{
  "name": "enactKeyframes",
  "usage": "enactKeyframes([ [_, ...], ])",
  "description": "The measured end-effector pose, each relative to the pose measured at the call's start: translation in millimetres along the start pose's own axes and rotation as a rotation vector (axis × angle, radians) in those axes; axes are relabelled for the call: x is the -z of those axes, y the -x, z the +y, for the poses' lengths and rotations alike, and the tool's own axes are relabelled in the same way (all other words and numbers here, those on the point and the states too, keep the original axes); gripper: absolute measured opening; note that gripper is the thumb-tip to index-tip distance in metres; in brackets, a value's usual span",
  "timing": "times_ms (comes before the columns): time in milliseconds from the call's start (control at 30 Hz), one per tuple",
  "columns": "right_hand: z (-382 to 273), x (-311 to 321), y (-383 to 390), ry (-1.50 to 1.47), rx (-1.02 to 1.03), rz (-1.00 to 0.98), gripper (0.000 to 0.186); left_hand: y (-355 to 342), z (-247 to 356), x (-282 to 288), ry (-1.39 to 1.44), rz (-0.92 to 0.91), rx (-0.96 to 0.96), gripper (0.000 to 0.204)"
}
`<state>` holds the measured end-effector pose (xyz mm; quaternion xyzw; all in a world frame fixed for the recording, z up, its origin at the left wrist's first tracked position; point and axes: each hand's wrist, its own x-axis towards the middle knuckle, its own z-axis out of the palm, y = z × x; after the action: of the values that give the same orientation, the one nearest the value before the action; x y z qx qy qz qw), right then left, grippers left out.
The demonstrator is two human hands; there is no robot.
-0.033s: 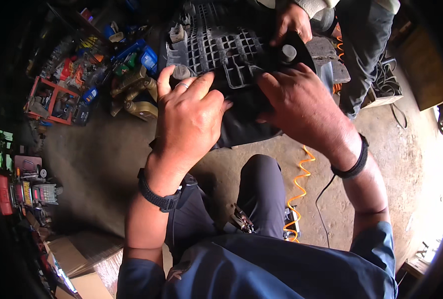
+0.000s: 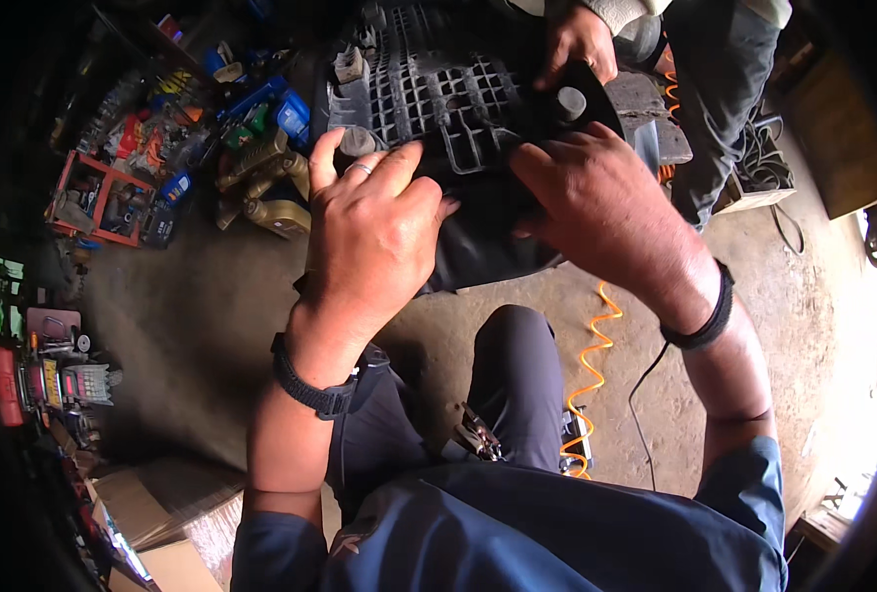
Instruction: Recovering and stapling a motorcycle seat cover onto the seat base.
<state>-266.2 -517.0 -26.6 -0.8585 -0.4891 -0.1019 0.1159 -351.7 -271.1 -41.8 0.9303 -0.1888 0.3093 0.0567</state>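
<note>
An upturned motorcycle seat with a black ribbed plastic base (image 2: 476, 87) lies in front of me, its grid facing up. Black sheet cover material (image 2: 483, 222) wraps its near end. My left hand (image 2: 374, 222) grips the cover at the near left edge, thumb toward the middle, fingers bent over the rim beside a round grey rubber pad (image 2: 357, 141). At the near right edge my right hand (image 2: 596, 202) is closed on the same cover, its fingertips partly hidden. Close above it sits another rubber pad (image 2: 571, 103). Another person's hand (image 2: 582, 44) holds the seat's far right side.
A coiled orange air hose (image 2: 588, 370) hangs to the right of my knee. Gold oil bottles (image 2: 279, 214) and a red metal rack (image 2: 103, 202) with parts stand at left. A worn wooden bench (image 2: 657, 118) and a box of cables (image 2: 766, 168) are at right. Cardboard (image 2: 177, 567) lies lower left.
Almost nothing differs. My right hand and wrist have shifted very slightly to the right, and both hands keep their grip on the cover.
</note>
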Motion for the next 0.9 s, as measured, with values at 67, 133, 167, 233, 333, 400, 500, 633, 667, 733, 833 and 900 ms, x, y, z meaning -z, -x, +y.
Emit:
enactKeyframes([
  [67,13.7,3.1,-1.1,-0.021,0.127,0.041,0.03,0.4,1.0,-0.3,0.001,0.01,0.004,0.018],
  [133,22.4,3.8,-3.7,-0.025,0.229,0.143,0.023,-2.3,3.8,1.3,0.004,0.066,-0.024,0.02],
  [167,23.1,1.5,-1.2,-0.022,0.227,0.137,0.023,1.8,4.8,0.5,0.01,0.068,-0.022,0.02],
  [233,25.9,-2.6,5.6,-0.135,0.192,0.144,0.023,11.5,5.4,0.3,0.046,0.131,-0.059,0.024],
  [333,18.6,-8.5,13.0,-0.17,0.169,0.201,0.024,19.0,-1.1,9.7,0.088,0.131,-0.121,0.028],
  [400,18.9,-6.7,14.5,-0.158,0.138,0.206,0.026,16.0,-2.4,9.2,0.132,0.167,-0.176,0.028],
  [500,16.1,-7.2,15.8,-0.233,0.194,0.341,0.024,16.8,-4.3,10.6,0.15,0.192,-0.163,0.026],
  [633,7.5,-3.1,17.5,-0.314,0.032,0.344,0.019,10.8,-3.6,8.2,0.13,0.189,-0.134,0.024],
  [667,6.9,-2.8,19.0,-0.321,0.017,0.328,0.018,12.8,-1.7,8.5,0.151,0.196,-0.127,0.023],
  [733,5.9,-1.1,18.5,-0.329,-0.001,0.313,0.017,8.4,-6.2,4.9,0.161,0.258,-0.124,0.026],
  [833,0.4,-4.3,11.6,-0.396,-0.134,0.311,0.016,3.8,-3.6,7.6,0.122,0.203,-0.052,0.026],
  [900,1.8,-15.6,5.3,-0.255,-0.102,0.366,0.017,-0.4,-3.5,2.8,0.071,0.15,-0.032,0.024],
])
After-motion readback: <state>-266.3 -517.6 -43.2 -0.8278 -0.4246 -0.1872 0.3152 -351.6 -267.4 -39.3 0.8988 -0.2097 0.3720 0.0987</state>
